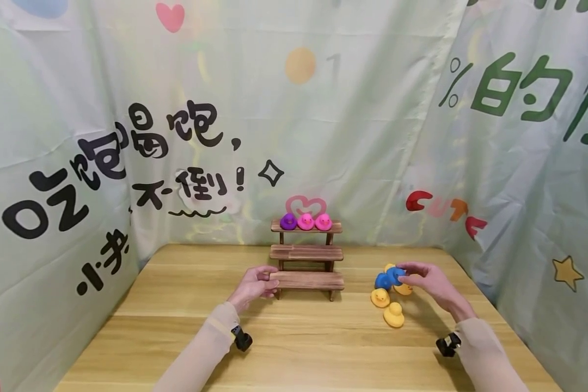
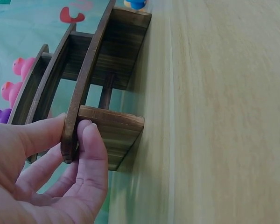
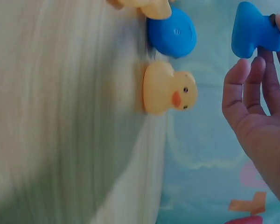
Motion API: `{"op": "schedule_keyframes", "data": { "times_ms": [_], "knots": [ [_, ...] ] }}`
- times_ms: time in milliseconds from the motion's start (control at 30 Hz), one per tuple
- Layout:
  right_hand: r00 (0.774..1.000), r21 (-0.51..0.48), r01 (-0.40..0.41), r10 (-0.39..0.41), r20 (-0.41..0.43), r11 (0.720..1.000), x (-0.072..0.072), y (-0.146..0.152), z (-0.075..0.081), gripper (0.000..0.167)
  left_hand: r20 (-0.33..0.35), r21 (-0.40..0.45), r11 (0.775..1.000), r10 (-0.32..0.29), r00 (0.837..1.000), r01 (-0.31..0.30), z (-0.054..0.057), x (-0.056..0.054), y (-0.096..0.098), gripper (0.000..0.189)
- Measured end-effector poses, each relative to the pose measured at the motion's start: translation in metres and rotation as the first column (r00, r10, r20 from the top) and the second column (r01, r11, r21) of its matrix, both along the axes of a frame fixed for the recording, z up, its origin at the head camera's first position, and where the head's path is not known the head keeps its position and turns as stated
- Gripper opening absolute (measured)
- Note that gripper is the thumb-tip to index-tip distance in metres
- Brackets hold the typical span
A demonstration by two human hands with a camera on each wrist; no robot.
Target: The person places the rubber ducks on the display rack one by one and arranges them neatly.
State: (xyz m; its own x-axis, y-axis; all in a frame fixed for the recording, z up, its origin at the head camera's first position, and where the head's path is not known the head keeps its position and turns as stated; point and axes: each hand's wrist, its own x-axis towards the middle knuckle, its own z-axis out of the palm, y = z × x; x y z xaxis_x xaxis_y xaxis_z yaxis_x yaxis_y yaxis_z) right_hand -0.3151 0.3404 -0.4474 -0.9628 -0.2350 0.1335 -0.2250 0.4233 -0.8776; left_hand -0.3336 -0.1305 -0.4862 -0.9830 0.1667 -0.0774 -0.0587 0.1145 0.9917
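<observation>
My left hand (image 1: 252,287) pinches the left end of the lowest step of a three-tier wooden stand (image 1: 306,280), thumb above and fingers below in the left wrist view. A blue rubber duck (image 3: 254,30) hangs from the fingers of my right hand (image 1: 428,280), raised over the other ducks. Beneath it lies a second blue duck (image 3: 172,32), tipped so its flat round base shows. Around that one are several yellow ducks, among them one facing the camera (image 3: 168,88) and one nearest the front (image 1: 394,316).
On the top step a purple duck (image 1: 288,221) and two pink ducks (image 1: 306,221) sit in a row. The stand is toward the back of a wooden table (image 1: 294,348). Printed cloth (image 1: 362,136) hangs behind and on both sides.
</observation>
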Motion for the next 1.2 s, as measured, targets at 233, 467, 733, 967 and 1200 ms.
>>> {"op": "schedule_keyframes", "data": {
  "times_ms": [233, 467, 733, 967, 1200],
  "knots": [
    [0.998, 0.066, 0.041, -0.038, -0.044, 0.997, -0.002, -0.019, 0.006, 0.045, 0.002, 0.001, 1.000, -0.007, 1.000, 0.007, 0.003, -0.002, 0.004, 0.043],
    [0.999, 0.022, -0.023, 0.024, -0.036, 0.999, -0.005, -0.039, 0.009, 0.044, 0.008, 0.005, 1.000, -0.005, 1.000, 0.005, 0.002, -0.002, 0.005, 0.043],
    [0.997, -0.038, -0.077, 0.077, -0.017, 0.996, -0.013, -0.055, 0.014, 0.045, 0.006, 0.016, 1.000, -0.002, 1.000, 0.001, 0.000, 0.001, 0.002, 0.045],
    [0.985, -0.114, -0.167, 0.162, -0.054, 0.979, -0.019, -0.064, 0.016, 0.039, 0.012, 0.022, 1.000, -0.001, 1.000, 0.001, 0.001, 0.001, 0.000, 0.045],
    [0.969, -0.196, -0.244, 0.232, -0.080, 0.950, -0.020, -0.075, 0.018, 0.036, 0.004, 0.027, 1.000, -0.004, 1.000, 0.004, 0.000, 0.001, 0.000, 0.046]
  ]
}}
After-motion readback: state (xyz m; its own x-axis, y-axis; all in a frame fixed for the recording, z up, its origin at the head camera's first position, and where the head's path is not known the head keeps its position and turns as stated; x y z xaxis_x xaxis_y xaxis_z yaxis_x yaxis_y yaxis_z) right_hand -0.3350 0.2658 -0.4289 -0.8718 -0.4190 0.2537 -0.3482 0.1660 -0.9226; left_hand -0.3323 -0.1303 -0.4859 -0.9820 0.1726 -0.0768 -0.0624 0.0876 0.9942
